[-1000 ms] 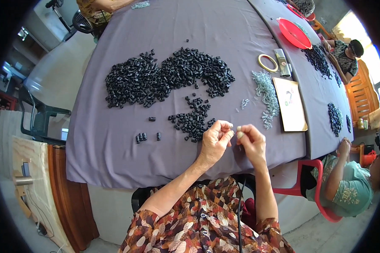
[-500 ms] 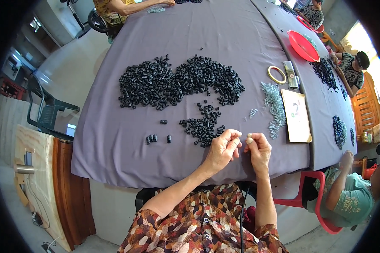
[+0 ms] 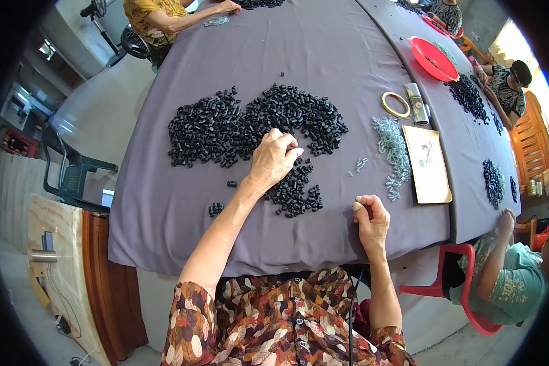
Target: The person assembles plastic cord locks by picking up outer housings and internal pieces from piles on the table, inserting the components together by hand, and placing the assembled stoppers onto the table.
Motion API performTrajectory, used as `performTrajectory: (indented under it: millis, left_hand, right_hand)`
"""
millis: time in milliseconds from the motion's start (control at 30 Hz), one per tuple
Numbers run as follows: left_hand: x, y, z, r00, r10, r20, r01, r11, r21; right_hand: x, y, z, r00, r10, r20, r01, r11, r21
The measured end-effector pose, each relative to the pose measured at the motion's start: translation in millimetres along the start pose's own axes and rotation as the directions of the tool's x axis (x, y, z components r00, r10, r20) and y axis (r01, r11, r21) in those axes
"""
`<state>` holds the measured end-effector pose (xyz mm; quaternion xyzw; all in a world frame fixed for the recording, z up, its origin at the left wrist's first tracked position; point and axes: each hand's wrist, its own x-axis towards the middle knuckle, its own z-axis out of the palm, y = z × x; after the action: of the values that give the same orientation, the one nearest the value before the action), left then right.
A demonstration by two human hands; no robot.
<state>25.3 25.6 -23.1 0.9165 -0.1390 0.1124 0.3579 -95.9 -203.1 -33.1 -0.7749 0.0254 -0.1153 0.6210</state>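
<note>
— Where are the hands?

— The left hand [image 3: 273, 160] reaches out over the grey cloth-covered worktop [image 3: 323, 55], resting at the near edge of the big heap of small black plastic rings [image 3: 256, 119], which lies around the worktop's middle. Its fingers [image 3: 285, 146] are curled close together on the rings there; whether they actually pinch one, I cannot tell.

— And the other?

— The right hand [image 3: 370, 216] sits close to the worktop's near edge, fingers folded into a loose fist, with something small and pale pinched at the thumb tip; too small to identify.

— What lies between them?

— A smaller cluster of the same black rings [image 3: 294, 190], just beside the left wrist. A few stray ones [image 3: 216, 209] lie toward the near left corner.

— Further right?

— A strip of small grey-white metal pieces [image 3: 391, 152], then a tan card [image 3: 428, 165] at the right edge. Beyond those, a yellow tape ring [image 3: 396, 105] and a red plastic bowl [image 3: 434, 60] toward the far right corner.

— Anyone else?

— A person in green [image 3: 511, 283] sits at the right edge, another in yellow [image 3: 158, 15] at the far edge.
</note>
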Motion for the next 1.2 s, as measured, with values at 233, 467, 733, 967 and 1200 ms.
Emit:
performTrajectory:
  millis: [233,467,733,967,1200]
  left_hand:
    - [-6,16,10,0.995,0.077,0.068,-0.079,0.996,0.036]
    - [-21,25,3,0.97,0.097,0.225,-0.075,0.992,-0.104]
    - [11,27,21,0.995,0.059,0.08,-0.053,0.996,-0.077]
    - [14,29,35,0.996,0.011,0.093,-0.011,1.0,0.001]
    - [4,17,30,0.994,0.108,0.015,-0.107,0.993,-0.058]
  right_hand:
    - [1,1,0,1.0,0.021,0.001,-0.021,1.0,0.002]
    - [3,4,-2,0.999,-0.01,0.031,0.01,1.0,-0.019]
    - [6,3,-2,0.999,0.031,0.033,-0.031,0.999,0.009]
    - [7,6,-4,0.998,0.053,0.046,-0.054,0.998,0.037]
    - [9,2,-6,0.998,0.025,0.049,-0.025,1.0,-0.001]
